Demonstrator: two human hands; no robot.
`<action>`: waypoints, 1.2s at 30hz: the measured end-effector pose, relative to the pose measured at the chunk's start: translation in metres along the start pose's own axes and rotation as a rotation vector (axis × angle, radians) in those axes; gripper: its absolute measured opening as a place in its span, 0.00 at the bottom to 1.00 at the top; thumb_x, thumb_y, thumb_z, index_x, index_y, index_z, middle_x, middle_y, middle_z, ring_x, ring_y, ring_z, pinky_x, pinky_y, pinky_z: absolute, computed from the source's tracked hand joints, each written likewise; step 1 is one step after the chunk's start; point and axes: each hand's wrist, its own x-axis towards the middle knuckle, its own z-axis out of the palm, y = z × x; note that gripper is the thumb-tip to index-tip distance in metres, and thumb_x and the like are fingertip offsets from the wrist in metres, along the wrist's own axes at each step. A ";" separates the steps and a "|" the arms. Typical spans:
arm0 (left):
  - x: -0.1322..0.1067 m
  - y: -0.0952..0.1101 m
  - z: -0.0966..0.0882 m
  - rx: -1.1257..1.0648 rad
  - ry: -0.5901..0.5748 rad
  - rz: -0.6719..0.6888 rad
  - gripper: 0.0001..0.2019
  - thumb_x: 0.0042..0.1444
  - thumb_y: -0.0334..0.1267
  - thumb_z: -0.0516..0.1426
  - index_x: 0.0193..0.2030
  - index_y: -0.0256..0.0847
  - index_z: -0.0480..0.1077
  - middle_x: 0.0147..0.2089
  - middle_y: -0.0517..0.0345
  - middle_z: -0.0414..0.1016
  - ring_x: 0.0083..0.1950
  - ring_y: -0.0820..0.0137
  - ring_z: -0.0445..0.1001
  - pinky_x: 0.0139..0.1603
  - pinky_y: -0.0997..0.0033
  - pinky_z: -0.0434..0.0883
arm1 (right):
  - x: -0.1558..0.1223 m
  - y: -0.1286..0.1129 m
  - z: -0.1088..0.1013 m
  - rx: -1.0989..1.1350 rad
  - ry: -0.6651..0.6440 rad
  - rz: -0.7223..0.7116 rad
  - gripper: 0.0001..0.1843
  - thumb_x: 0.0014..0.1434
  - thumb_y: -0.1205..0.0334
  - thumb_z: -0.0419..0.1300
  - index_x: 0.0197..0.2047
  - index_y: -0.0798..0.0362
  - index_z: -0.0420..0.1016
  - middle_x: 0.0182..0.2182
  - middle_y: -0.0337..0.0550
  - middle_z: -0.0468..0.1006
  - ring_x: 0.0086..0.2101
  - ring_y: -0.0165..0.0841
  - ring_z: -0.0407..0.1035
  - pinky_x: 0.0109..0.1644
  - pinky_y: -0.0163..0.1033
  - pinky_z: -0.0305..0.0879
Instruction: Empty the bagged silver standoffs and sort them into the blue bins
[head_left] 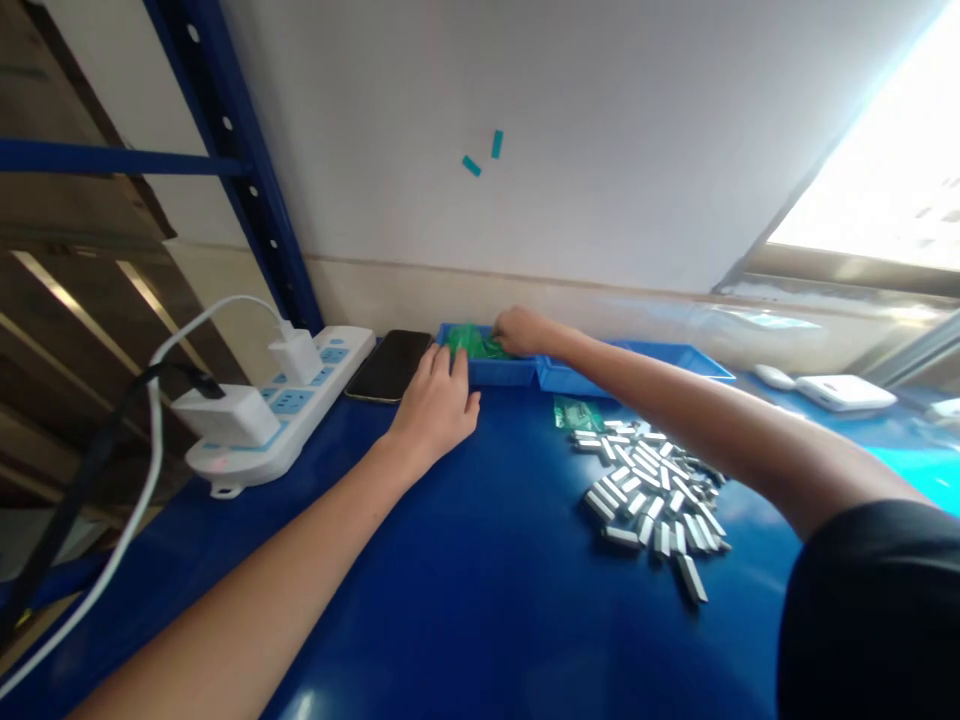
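Observation:
My left hand (437, 402) rests at the front left edge of a small blue bin (502, 373), its fingers stretched out and holding nothing. Inside that bin lie crumpled green plastic bags (466, 340). My right hand (519, 331) reaches over the bin's back right part with curled fingers down among the bags; what the fingertips grip is hidden. On the table in front of the bins lies a flat green packet (577, 413). Close to it is a loose pile of small silver metal blocks (645, 475), below my right forearm.
A second blue bin (664, 355) stands right of the first, partly behind my right forearm. To the left are a dark phone (391, 366) and a white power strip (300, 410) with plugged-in chargers and cables. A white device (845, 392) lies far right, by the wall (420, 130).

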 end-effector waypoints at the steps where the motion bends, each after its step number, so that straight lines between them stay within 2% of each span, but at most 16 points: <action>1: -0.001 0.000 0.002 -0.005 -0.007 -0.007 0.29 0.58 0.41 0.51 0.62 0.23 0.57 0.62 0.31 0.60 0.66 0.47 0.56 0.63 0.53 0.59 | -0.021 0.004 -0.004 0.042 0.105 0.003 0.21 0.58 0.68 0.54 0.55 0.56 0.72 0.45 0.50 0.79 0.46 0.39 0.73 0.50 0.37 0.65; 3: -0.003 0.001 0.004 -0.019 0.000 -0.030 0.30 0.59 0.43 0.51 0.63 0.22 0.55 0.65 0.29 0.55 0.67 0.45 0.52 0.64 0.51 0.58 | -0.069 0.009 -0.011 0.105 0.349 0.052 0.24 0.62 0.67 0.48 0.61 0.54 0.65 0.49 0.48 0.77 0.48 0.38 0.72 0.51 0.37 0.64; 5: -0.003 0.005 0.003 -0.034 0.033 -0.053 0.30 0.59 0.44 0.51 0.63 0.24 0.55 0.67 0.29 0.50 0.68 0.44 0.51 0.64 0.47 0.57 | -0.113 0.011 -0.012 0.147 0.455 0.104 0.21 0.64 0.66 0.45 0.56 0.54 0.70 0.49 0.46 0.77 0.49 0.37 0.71 0.51 0.36 0.64; 7: -0.004 0.011 0.001 -0.049 0.080 -0.073 0.29 0.60 0.45 0.50 0.63 0.27 0.56 0.67 0.29 0.49 0.68 0.44 0.51 0.63 0.44 0.56 | -0.146 0.013 -0.007 0.131 0.302 0.120 0.19 0.63 0.58 0.50 0.53 0.53 0.73 0.47 0.47 0.77 0.47 0.39 0.71 0.49 0.38 0.65; 10: -0.006 0.022 -0.005 -0.076 0.126 -0.059 0.26 0.61 0.44 0.50 0.62 0.31 0.57 0.66 0.32 0.52 0.68 0.47 0.52 0.62 0.43 0.56 | -0.170 0.016 0.005 0.110 -0.033 0.122 0.26 0.57 0.46 0.58 0.54 0.52 0.72 0.47 0.50 0.77 0.45 0.43 0.72 0.45 0.40 0.66; 12: -0.009 0.029 -0.008 -0.095 0.127 -0.032 0.25 0.61 0.44 0.51 0.62 0.33 0.58 0.65 0.34 0.54 0.67 0.49 0.53 0.62 0.44 0.57 | -0.174 0.015 0.011 0.106 -0.107 0.137 0.25 0.57 0.47 0.58 0.53 0.51 0.73 0.47 0.50 0.77 0.45 0.44 0.72 0.43 0.39 0.65; 16: -0.011 0.036 -0.011 -0.153 0.084 0.047 0.23 0.61 0.44 0.51 0.59 0.35 0.61 0.62 0.38 0.60 0.65 0.52 0.56 0.61 0.48 0.60 | -0.173 0.005 0.010 0.047 0.001 0.168 0.15 0.61 0.54 0.53 0.44 0.51 0.76 0.39 0.49 0.80 0.39 0.43 0.74 0.37 0.39 0.62; 19: -0.011 0.035 -0.013 -0.244 -0.050 0.187 0.17 0.62 0.43 0.50 0.54 0.38 0.67 0.56 0.45 0.68 0.63 0.56 0.59 0.60 0.53 0.62 | -0.163 0.001 -0.002 0.105 0.226 0.209 0.16 0.64 0.56 0.49 0.41 0.51 0.76 0.33 0.46 0.80 0.34 0.39 0.74 0.35 0.37 0.61; 22: -0.012 0.037 -0.014 -0.314 -0.195 0.301 0.13 0.62 0.42 0.50 0.49 0.41 0.70 0.52 0.50 0.72 0.59 0.58 0.64 0.57 0.55 0.64 | -0.136 0.006 -0.020 0.197 0.556 0.222 0.15 0.65 0.58 0.48 0.42 0.52 0.76 0.36 0.44 0.79 0.38 0.35 0.72 0.40 0.35 0.61; 25: -0.014 0.042 -0.014 -0.341 -0.258 0.345 0.12 0.62 0.42 0.51 0.48 0.43 0.70 0.51 0.51 0.72 0.57 0.60 0.66 0.55 0.56 0.65 | -0.096 0.010 -0.035 0.192 0.720 0.211 0.17 0.66 0.60 0.46 0.48 0.54 0.74 0.43 0.48 0.76 0.44 0.35 0.70 0.46 0.35 0.61; 26: -0.014 0.043 -0.015 -0.344 -0.269 0.350 0.12 0.62 0.42 0.51 0.47 0.43 0.70 0.50 0.52 0.72 0.56 0.60 0.66 0.54 0.57 0.65 | -0.083 0.009 -0.036 0.173 0.695 0.217 0.18 0.66 0.61 0.45 0.51 0.54 0.72 0.47 0.49 0.75 0.46 0.36 0.69 0.48 0.36 0.61; 27: -0.014 0.044 -0.015 -0.345 -0.278 0.352 0.12 0.62 0.42 0.51 0.47 0.43 0.70 0.50 0.52 0.72 0.56 0.60 0.66 0.54 0.57 0.65 | -0.071 0.006 -0.035 0.149 0.589 0.233 0.19 0.66 0.63 0.45 0.53 0.54 0.71 0.49 0.50 0.74 0.47 0.37 0.69 0.48 0.37 0.62; 29: -0.015 0.043 -0.017 -0.343 -0.287 0.345 0.12 0.62 0.42 0.51 0.47 0.43 0.70 0.50 0.52 0.72 0.56 0.61 0.66 0.54 0.57 0.65 | -0.054 -0.002 -0.028 0.106 0.250 0.247 0.19 0.61 0.67 0.49 0.52 0.55 0.73 0.49 0.54 0.75 0.47 0.41 0.70 0.45 0.40 0.64; 31: -0.016 0.041 -0.018 -0.339 -0.287 0.328 0.12 0.62 0.42 0.50 0.48 0.43 0.70 0.50 0.52 0.71 0.57 0.60 0.64 0.56 0.57 0.64 | -0.045 -0.010 -0.019 0.105 0.059 0.229 0.17 0.55 0.68 0.54 0.46 0.57 0.77 0.45 0.57 0.77 0.43 0.44 0.73 0.41 0.39 0.66; 34: -0.016 0.038 -0.018 -0.347 -0.307 0.327 0.12 0.62 0.42 0.50 0.48 0.44 0.70 0.50 0.53 0.71 0.58 0.61 0.64 0.56 0.57 0.63 | -0.051 -0.015 -0.013 0.125 0.003 0.199 0.16 0.53 0.67 0.55 0.44 0.57 0.78 0.43 0.57 0.79 0.42 0.44 0.74 0.39 0.39 0.67; 36: -0.016 0.037 -0.018 -0.358 -0.331 0.332 0.12 0.62 0.42 0.50 0.48 0.45 0.69 0.50 0.54 0.71 0.56 0.62 0.65 0.56 0.57 0.63 | -0.066 -0.013 -0.017 0.139 0.049 0.171 0.17 0.55 0.68 0.53 0.46 0.57 0.77 0.44 0.56 0.78 0.44 0.43 0.73 0.43 0.39 0.66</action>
